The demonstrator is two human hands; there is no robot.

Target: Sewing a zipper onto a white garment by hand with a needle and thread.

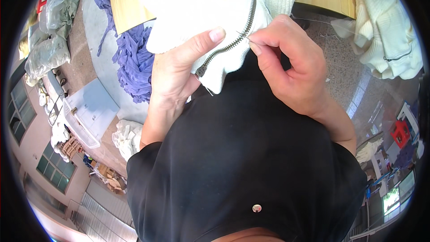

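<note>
A white ribbed knit garment [192,9] is spread in front of me, overexposed in its upper part. A dark metal-toothed zipper [226,48] curves down along its edge. My left hand [175,67] grips the garment beside the zipper, thumb on top and the other fingers mostly hidden beneath the cloth. On the other side, my right hand [293,58] pinches a thin needle [244,35] between thumb and forefinger, its point at the zipper's teeth. A fine pale thread [318,20] stretches to the right from behind my right hand. A loose end hangs at the zipper's lower tip.
Light wooden surfaces [127,0] flank the garment. A heap of purple fabric [133,60] lies at left, near a white bin with a pale lid [92,107] and plastic bags [48,58]. More cream knitwear [387,31] hangs at right; a red crate [400,133] stands beyond.
</note>
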